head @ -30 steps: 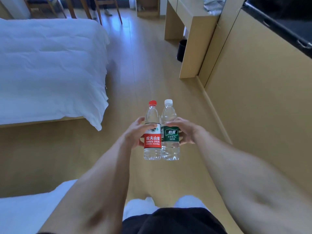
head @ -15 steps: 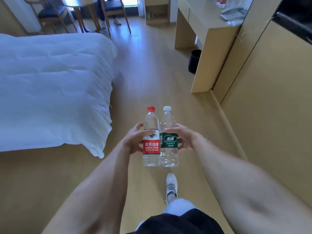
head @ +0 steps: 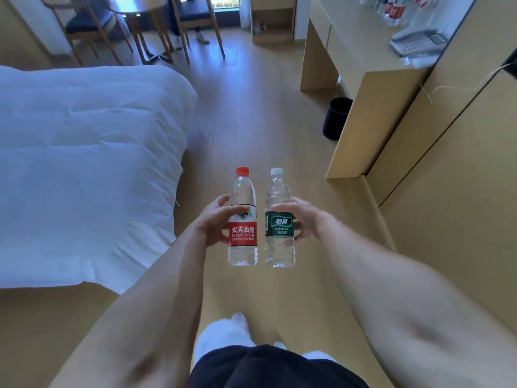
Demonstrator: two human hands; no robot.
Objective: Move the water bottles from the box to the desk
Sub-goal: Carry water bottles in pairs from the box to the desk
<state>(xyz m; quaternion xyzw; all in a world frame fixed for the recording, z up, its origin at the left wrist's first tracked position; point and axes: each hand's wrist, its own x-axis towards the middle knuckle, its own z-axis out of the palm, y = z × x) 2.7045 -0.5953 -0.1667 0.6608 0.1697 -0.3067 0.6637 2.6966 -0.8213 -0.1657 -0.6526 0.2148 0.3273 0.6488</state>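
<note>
L hand (head: pixel 214 224) wraps fingers + thumb round the red-label bottle (head: pixel 242 219) at label height; R hand (head: pixel 303 219) does same on the green-label bottle (head: pixel 279 219). Both bottles upright, held out in front at about chest level, side by side w/ a small gap, not touching. Red cap on L one, white cap on R one, both look full + sealed.

Below: wood floor, person's dark shorts and a light shoe mid-stride, so prob walking. White bed (head: pixel 84 163) on the L. Desk (head: pixel 361 51) ahead on the R, well apart from the bottles; black bin (head: pixel 335 117) tucked beside it. On desk's far end: a phone (head: pixel 416 43) and a few bottles (head: pixel 393 8) w/ red labels, blurry, can't tell count. Chairs + round table at far end of room.

Progress: box not in view. These 2 are out of it and in transit, not yet set down. Some bottles seemingly already delivered. Left: reach desk, stand both on top; can't tell if more remain in box.
</note>
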